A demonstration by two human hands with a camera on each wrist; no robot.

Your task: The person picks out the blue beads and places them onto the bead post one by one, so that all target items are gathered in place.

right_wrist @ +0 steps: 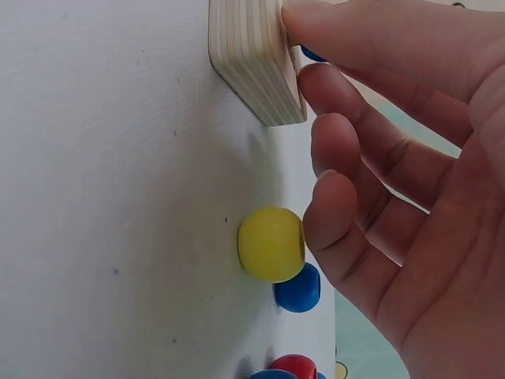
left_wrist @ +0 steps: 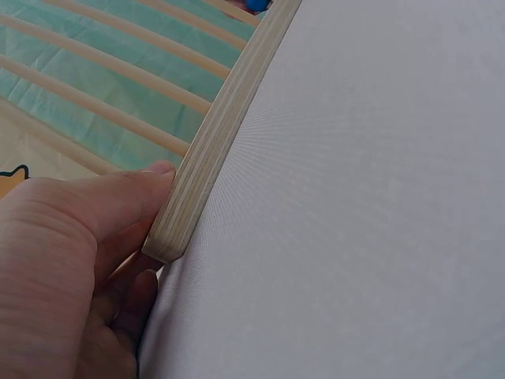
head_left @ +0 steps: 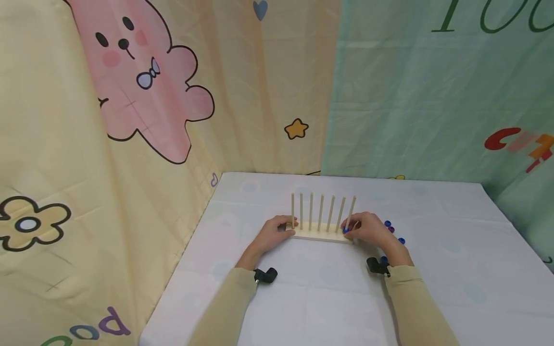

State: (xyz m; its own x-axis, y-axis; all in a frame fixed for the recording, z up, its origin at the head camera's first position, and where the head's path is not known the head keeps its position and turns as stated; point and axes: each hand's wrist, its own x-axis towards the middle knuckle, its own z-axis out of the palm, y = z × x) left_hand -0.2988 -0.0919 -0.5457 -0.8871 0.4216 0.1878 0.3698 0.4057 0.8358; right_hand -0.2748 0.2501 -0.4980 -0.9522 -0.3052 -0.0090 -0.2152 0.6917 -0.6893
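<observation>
A pale wooden peg board [head_left: 318, 233] lies on the white table, several thin upright pegs [head_left: 321, 211] in a row along it. My left hand [head_left: 273, 232] grips its left end; in the left wrist view the thumb [left_wrist: 130, 193] presses by the corner, other fingers beyond and below it. At the rightmost peg, my right hand [head_left: 367, 228] pinches a blue bead [head_left: 346, 230] low down, close to the base. Fingers mostly cover that bead in the right wrist view, where only a blue sliver [right_wrist: 313, 54] shows beside the board's end.
Loose beads lie right of the board: a yellow bead [right_wrist: 271, 245] under the right hand's fingers, a blue bead [right_wrist: 298, 290] beside it, and a red bead [right_wrist: 295, 365]. Another blue bead [head_left: 401, 240] sits farther right. Patterned cloth [head_left: 268, 96] hangs behind the table.
</observation>
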